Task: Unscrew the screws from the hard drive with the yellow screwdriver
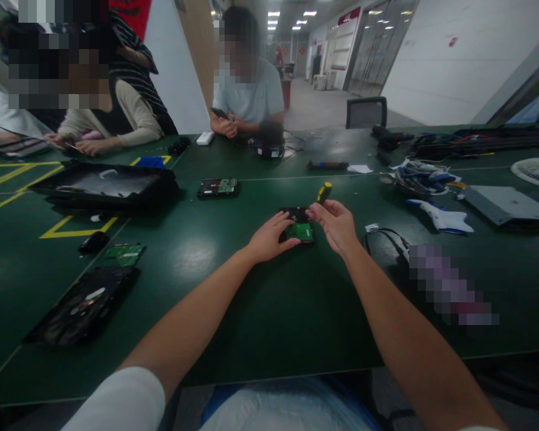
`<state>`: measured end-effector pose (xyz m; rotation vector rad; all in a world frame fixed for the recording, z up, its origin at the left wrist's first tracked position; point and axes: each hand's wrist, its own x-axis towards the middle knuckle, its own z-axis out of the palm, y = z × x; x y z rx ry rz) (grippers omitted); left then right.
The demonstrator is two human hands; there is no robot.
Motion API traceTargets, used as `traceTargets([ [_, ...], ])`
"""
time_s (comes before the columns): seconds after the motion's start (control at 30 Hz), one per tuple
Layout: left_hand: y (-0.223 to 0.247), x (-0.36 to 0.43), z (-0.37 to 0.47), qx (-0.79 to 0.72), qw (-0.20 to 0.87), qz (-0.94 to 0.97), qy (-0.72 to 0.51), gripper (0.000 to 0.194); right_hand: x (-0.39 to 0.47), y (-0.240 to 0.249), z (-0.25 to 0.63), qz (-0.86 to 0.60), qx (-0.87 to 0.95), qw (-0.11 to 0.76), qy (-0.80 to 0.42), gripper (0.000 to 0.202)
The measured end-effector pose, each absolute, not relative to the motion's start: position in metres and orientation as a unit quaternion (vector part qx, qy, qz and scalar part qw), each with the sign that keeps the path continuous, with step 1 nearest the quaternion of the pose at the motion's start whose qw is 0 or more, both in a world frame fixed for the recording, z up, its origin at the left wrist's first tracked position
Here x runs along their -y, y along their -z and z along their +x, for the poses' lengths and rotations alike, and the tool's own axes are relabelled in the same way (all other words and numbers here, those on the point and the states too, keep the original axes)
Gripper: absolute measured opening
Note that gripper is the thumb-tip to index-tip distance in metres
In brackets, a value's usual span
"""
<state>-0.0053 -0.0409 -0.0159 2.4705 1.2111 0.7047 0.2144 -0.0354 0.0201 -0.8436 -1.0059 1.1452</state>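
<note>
A small black hard drive with a green circuit board (302,232) lies on the green table in front of me. My left hand (273,236) rests against its left side, thumb and fingers spread around the edge. Above the drive's right side, my right hand (335,224) has its fingers pinched around a screwdriver with a yellow and black handle (324,191). The handle leans up out of the fingers; the tool's tip is too small to make out.
A second drive (218,187) lies farther back. At left are a black tray (108,182), a loose green board (124,254) and a dark opened casing (85,305). Gloves (442,216), a metal box (509,205) and cables stand at right. People sit across the table.
</note>
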Motion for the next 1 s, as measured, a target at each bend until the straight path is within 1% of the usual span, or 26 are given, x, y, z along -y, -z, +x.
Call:
traceTargets([
  [0.3,0.015,0.043,-0.005,-0.42,0.145,0.859,-0.254,0.066,0.034,-0.026,0.216,-0.35,0.409,0.643,-0.544,0.042],
  [0.57,0.016,0.042,-0.005,-0.42,0.149,0.859,-0.253,0.066,0.036,-0.029,0.217,-0.379,0.43,0.623,-0.532,0.05],
  [0.83,0.017,0.042,-0.006,-0.415,0.145,0.862,-0.254,0.067,0.04,-0.032,0.22,-0.377,0.405,0.61,-0.567,0.043],
  [1.0,0.017,0.041,-0.005,-0.416,0.137,0.863,-0.251,0.067,0.041,-0.033,0.22,-0.359,0.395,0.619,-0.576,0.034],
])
